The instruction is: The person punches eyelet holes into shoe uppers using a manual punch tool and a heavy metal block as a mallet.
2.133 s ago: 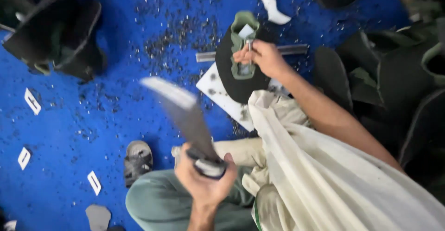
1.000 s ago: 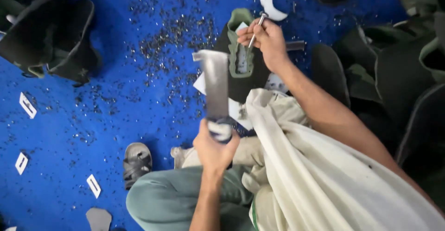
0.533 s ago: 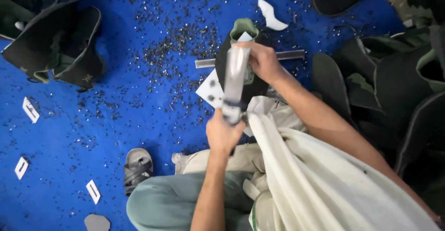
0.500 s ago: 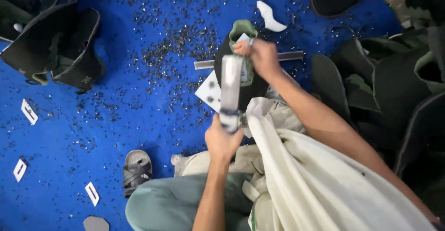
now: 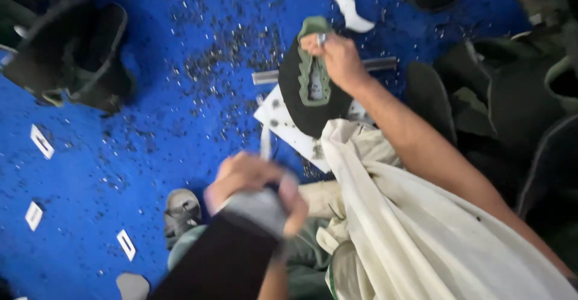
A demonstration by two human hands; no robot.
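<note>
Right hand grip: the right hand point(image 5: 338, 58) is closed, its fingertips pinching a small silvery piece point(image 5: 321, 37) at the top end of a green shoe part.
Green shoe part: this narrow green piece point(image 5: 314, 74) lies lengthwise on a black rounded form point(image 5: 313, 98), directly under the right hand.
Left hand grip: the left hand point(image 5: 256, 187), blurred, is wrapped tight round the grey handle end of a flat dark tool point(image 5: 226, 261), which runs down to the lower edge of the view.
Under the form: a white sheet point(image 5: 282, 125) shows beneath it, with a grey metal bar point(image 5: 268, 77) lying across behind.
Lap: white cloth point(image 5: 421, 234) drapes over the person's knees, beside the right forearm.
Floor: a blue mat point(image 5: 120, 155) scattered with small dark specks, three small white tags point(image 5: 42, 141) to the left, and a grey sandal point(image 5: 182, 209) near the left hand.
Surroundings: dark shoe uppers point(image 5: 72, 59) piled at upper left, more at right point(image 5: 512, 101); a white curved scrap point(image 5: 352, 12) lies just beyond the form.
</note>
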